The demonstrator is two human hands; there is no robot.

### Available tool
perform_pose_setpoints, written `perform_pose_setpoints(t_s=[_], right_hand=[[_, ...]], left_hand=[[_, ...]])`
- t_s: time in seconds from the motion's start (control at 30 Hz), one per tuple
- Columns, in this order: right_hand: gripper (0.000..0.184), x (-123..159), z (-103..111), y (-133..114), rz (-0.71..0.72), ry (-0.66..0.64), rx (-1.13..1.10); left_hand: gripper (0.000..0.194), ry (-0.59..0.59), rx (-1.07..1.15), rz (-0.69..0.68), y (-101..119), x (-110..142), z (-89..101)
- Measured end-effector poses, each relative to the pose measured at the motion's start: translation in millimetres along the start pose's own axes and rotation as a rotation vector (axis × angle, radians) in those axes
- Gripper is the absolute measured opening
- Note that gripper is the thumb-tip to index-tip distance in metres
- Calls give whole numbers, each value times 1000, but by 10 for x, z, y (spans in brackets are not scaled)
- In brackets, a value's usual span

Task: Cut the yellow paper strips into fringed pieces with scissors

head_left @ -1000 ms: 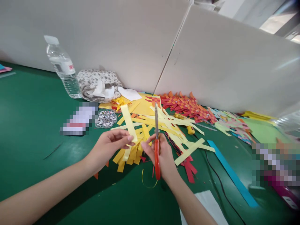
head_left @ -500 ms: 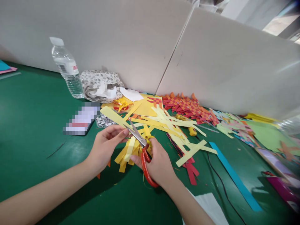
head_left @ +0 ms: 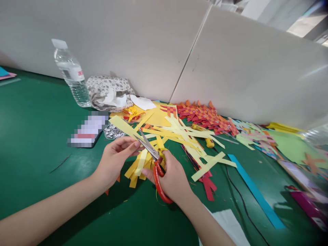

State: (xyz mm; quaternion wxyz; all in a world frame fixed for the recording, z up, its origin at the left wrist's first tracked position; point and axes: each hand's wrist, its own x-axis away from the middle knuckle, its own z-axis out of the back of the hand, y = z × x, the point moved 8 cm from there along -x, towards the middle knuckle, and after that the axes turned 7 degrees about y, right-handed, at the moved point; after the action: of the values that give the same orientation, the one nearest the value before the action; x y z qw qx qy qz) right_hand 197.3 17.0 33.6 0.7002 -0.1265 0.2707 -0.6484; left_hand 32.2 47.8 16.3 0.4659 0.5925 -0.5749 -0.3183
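My left hand (head_left: 116, 159) pinches a pale yellow paper strip (head_left: 122, 125), which sticks up and to the left past my fingers. In my right hand (head_left: 170, 176) is a pair of red-handled scissors (head_left: 159, 181). Their blades are parted and point up-left, with the tips close by the strip and my left fingertips. Whether the blades touch the paper I cannot tell. Beneath and beyond the scissors lie several yellow paper strips (head_left: 134, 174) in a loose heap on the green table (head_left: 102, 218).
A water bottle (head_left: 70, 75) and a patterned cloth bag (head_left: 110, 83) stand by the white partition (head_left: 143, 44). Woven orange-red paper fish (head_left: 202, 116) are piled behind the strips. A blue strip (head_left: 256, 191), a dark cable (head_left: 238, 198) and a phone-like object (head_left: 88, 131) lie around.
The whole view has shifted very slightly. My hands, the scissors and the paper strip hold nearly the same position as before.
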Motion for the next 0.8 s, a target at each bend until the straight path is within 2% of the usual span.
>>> perform_pose_setpoints(t_s=[0.5,0.67,0.8], right_hand=[[40,-12,31,-7,27,43,-44],[45,-21,49,5,26,67,-136],[39,-43,68,88,-59,63,-274]], left_hand=[[15,-42,50,87,-50,10,-17],[14,-47,51,107,-64,9,-24],[14,-149,-50,172,-132,2,-96]])
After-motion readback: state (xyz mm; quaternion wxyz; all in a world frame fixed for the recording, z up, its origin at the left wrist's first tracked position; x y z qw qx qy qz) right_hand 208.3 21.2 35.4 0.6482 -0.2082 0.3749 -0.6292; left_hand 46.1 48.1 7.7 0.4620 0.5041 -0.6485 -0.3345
